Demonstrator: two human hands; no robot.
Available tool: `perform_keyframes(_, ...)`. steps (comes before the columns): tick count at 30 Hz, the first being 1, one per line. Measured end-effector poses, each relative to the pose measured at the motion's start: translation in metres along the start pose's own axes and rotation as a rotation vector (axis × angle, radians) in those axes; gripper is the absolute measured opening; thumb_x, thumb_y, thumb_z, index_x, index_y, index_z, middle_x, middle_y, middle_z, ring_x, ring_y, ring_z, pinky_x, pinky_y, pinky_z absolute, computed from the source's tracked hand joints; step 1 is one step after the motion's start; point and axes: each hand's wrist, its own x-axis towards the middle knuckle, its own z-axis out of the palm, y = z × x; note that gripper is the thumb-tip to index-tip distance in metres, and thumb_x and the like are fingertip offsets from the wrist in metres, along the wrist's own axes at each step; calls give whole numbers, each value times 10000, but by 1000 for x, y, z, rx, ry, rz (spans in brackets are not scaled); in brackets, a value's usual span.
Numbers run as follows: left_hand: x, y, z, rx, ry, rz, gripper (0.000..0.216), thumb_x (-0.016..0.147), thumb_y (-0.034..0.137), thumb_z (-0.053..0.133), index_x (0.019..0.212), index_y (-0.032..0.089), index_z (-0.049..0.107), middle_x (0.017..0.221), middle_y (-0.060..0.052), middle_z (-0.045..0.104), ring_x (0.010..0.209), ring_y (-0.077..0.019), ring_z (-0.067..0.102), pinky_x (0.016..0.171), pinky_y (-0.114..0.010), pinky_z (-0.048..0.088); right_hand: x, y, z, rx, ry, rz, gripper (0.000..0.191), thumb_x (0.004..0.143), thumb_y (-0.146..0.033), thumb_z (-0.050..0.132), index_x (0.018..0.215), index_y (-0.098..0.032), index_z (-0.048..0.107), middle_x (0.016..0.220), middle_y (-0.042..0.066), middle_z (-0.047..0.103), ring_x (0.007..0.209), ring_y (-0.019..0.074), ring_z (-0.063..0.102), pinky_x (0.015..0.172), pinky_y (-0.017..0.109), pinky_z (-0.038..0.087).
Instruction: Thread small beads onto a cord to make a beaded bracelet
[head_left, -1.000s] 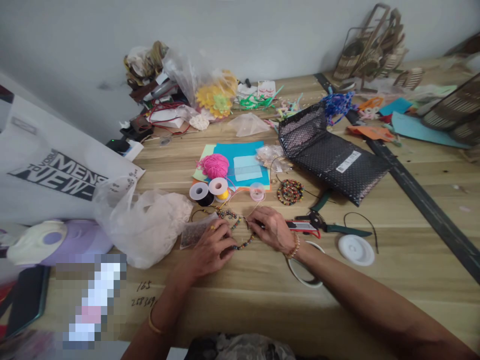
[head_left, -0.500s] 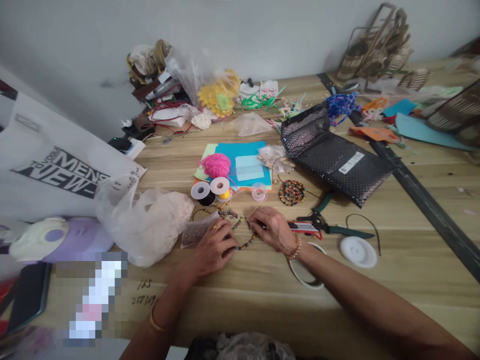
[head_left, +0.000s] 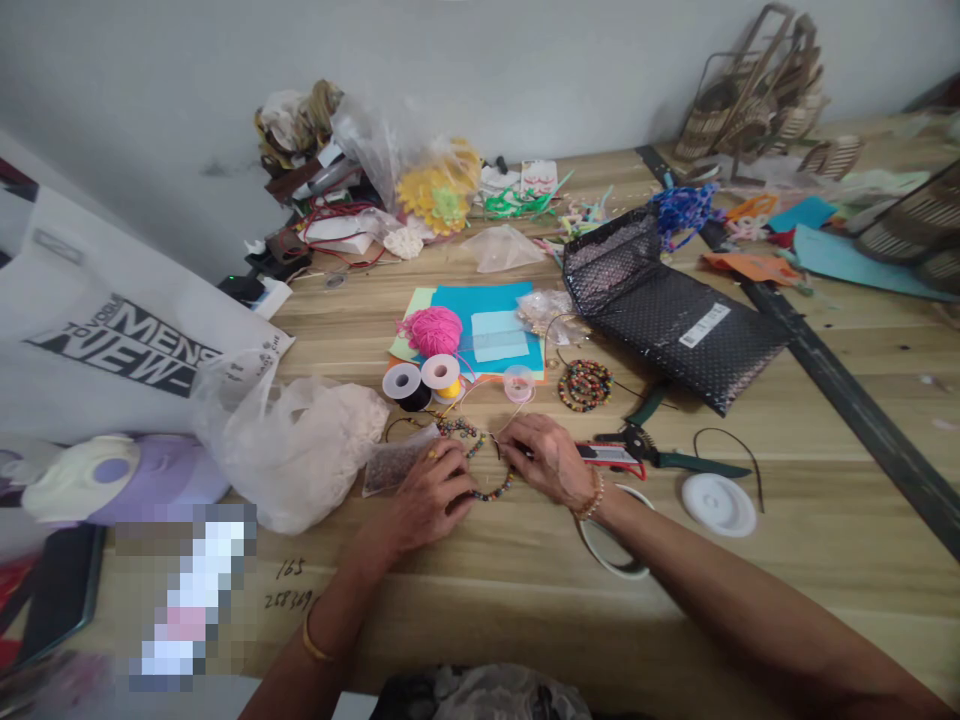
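The left hand and the right hand lie close together on the table. Their fingers are curled tight on the bead string between them. It seems best to keep the string flat and pinch it firmly, so no bead slips off. Just behind sit the thread spools and pink yarn.

Matt wooden tabletop pictured under plastic, yarn and beads.
Glossy beads are seen on the beaded strand; the plastic bag is shown crinkled and translucent, the yarn ball fuzzy, the blue sheet matt, the bubble mailer shiny black plastic.
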Motion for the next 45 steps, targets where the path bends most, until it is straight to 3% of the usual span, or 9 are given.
perform_keyframes(9, -2, -3, -8, 20, -11, 1, 124, 828, 133, 567, 812, 182, 680, 886, -64, 587, 1156, -256, 444, 1027, -489, 381, 1, -2, -2, -15, -6, 10, 111, 868, -162, 530, 790, -172, 608, 772, 56, 644, 738, 174, 563, 715, 284, 404)
perform_keyframes(30, 0, -3, -5, -1, 16, -1, 133, 849, 193, 569, 786, 189, 686, 846, -51, 582, 1090, -231, 483, 1014, -471, 395, 0, 0, -1, -6, -13, -7, 108, 875, -164, 520, 810, -176, 606, 782, 53, 640, 741, 176, 556, 713, 288, 396)
perform_keyframes(45, -3, -8, -9, 21, 37, -18, 146, 825, 108, 567, 813, 187, 690, 883, -63, 585, 1171, -257, 432, 997, -478, 419, 0, -1, -2, -4, -11, 3, 110, 871, -164, 526, 794, -168, 605, 768, 57, 634, 721, 170, 549, 706, 280, 396)
